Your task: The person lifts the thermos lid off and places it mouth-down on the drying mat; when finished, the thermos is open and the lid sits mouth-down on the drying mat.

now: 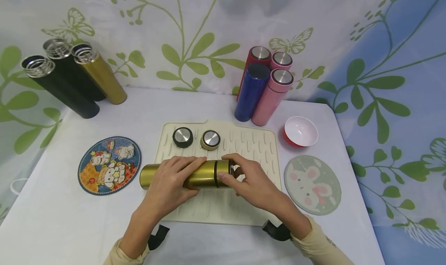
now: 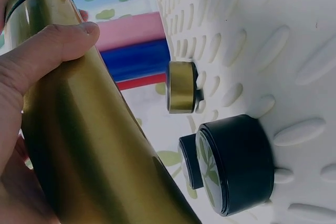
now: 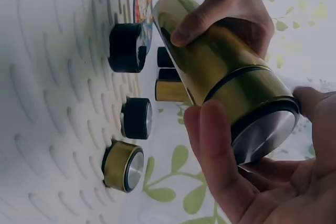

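Observation:
A gold vacuum flask (image 1: 207, 175) lies sideways above the cream ribbed mat (image 1: 244, 203). My left hand (image 1: 174, 178) grips its body, the thumb (image 2: 73, 40) lying along the gold surface. At the right end, my right hand (image 1: 252, 181) grips the flask's gold lid (image 3: 257, 90), fingers and thumb round its silver-topped rim. A dark seam separates lid and body. On the mat beyond the flask stand a black lid (image 1: 182, 137) and a gold lid (image 1: 210, 140). Another black lid (image 3: 125, 47) shows in the wrist views but is hidden in the head view.
Uncapped black flasks (image 1: 66, 90) and an uncapped gold flask (image 1: 106, 79) stand back left. Capped red, blue (image 1: 251, 92) and pink (image 1: 270, 102) flasks stand back right, near a red-and-white bowl (image 1: 301, 131). Round coasters (image 1: 85, 176) (image 1: 313, 183) flank the mat.

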### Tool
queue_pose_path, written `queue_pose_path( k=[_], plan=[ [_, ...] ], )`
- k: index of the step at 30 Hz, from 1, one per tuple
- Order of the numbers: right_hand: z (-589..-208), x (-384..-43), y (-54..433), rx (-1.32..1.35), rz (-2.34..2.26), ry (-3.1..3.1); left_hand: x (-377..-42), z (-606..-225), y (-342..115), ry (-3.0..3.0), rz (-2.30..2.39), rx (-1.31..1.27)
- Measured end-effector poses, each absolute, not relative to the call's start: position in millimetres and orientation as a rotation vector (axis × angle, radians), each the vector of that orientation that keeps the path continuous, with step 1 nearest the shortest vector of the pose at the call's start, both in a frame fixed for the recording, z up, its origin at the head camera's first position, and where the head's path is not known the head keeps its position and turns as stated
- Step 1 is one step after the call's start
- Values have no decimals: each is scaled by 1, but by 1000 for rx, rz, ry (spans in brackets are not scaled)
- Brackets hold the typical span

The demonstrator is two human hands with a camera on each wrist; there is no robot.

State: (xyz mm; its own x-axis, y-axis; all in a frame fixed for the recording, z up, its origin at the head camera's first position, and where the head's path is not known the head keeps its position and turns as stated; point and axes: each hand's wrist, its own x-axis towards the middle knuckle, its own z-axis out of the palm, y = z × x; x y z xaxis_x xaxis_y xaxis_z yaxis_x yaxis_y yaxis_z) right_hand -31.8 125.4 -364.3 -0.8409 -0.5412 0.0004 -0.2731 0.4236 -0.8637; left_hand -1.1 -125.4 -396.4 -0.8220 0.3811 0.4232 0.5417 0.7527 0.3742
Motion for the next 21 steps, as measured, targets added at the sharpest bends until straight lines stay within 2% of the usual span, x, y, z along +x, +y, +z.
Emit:
queue_pose_path(
  k=[6, 9, 12, 18, 21],
  plan=[
    [-368, -34, 127, -1018, -1500, 2404, 0, -396, -127, -2639, -705, -706],
    [-369, -34, 127, -1073, -1540, 2403, -1, -394, -127, -2631, -705, -710],
    [-369, -33, 126, -1019, -1524, 2438, -2, -393, -127, -2619, -697, -714],
    [-371, -33, 122, -695, -1475, 2450, -1, -394, -126, -2623, -694, -725],
    [-371, -32, 120, -616, -1488, 2452, 0, -394, -126, -2635, -695, -723]
  ],
)
